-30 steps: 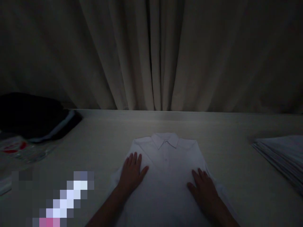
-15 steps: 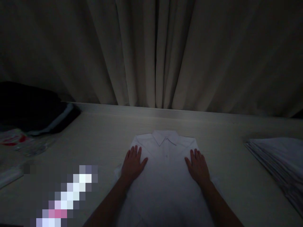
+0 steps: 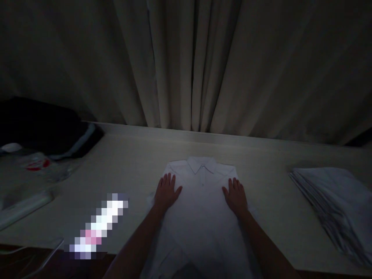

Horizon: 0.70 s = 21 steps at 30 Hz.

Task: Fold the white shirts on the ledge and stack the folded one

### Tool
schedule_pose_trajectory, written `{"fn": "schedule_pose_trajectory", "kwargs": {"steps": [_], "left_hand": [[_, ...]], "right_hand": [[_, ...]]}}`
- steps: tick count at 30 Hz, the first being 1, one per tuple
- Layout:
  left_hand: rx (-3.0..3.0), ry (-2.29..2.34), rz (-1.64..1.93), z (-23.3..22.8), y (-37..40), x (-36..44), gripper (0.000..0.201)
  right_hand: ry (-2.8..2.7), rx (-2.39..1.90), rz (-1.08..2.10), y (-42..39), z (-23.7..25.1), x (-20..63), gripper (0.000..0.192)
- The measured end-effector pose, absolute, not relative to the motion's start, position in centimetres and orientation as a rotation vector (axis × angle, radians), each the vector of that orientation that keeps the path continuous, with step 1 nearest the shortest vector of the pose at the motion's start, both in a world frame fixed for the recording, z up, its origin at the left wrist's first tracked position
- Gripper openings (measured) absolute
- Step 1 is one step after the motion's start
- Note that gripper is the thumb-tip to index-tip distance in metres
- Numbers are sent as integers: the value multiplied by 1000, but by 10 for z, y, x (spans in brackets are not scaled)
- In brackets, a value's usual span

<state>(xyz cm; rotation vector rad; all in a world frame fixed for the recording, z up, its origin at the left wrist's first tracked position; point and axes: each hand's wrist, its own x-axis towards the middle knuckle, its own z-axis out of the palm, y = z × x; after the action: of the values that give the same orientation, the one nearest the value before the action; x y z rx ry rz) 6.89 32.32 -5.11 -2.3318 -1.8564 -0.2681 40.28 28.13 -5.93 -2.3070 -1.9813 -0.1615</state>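
- White shirt [image 3: 202, 201] lay collar toward twelve o'clock on the bench [image 3: 136, 162].
- Left hand [image 3: 166, 192] and right hand [image 3: 236, 195], flat and open, grasping nothing, had slid up toward the shoulders, smoothing it.

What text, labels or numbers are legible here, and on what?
None legible.
Clear plastic bag on the left: a red mark, too dim and blurred to read.
White shirt under both hands, stack of folded white fabric and table: no print visible.
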Motion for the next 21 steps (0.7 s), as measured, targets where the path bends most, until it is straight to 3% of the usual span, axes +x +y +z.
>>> {"fn": "schedule_pose_trajectory", "kwargs": {"steps": [21], "left_hand": [[-2337,-1831,-287,-52,322,68,71]], "right_hand": [[-1959,-2261,-131,282,-66,405,67]]}}
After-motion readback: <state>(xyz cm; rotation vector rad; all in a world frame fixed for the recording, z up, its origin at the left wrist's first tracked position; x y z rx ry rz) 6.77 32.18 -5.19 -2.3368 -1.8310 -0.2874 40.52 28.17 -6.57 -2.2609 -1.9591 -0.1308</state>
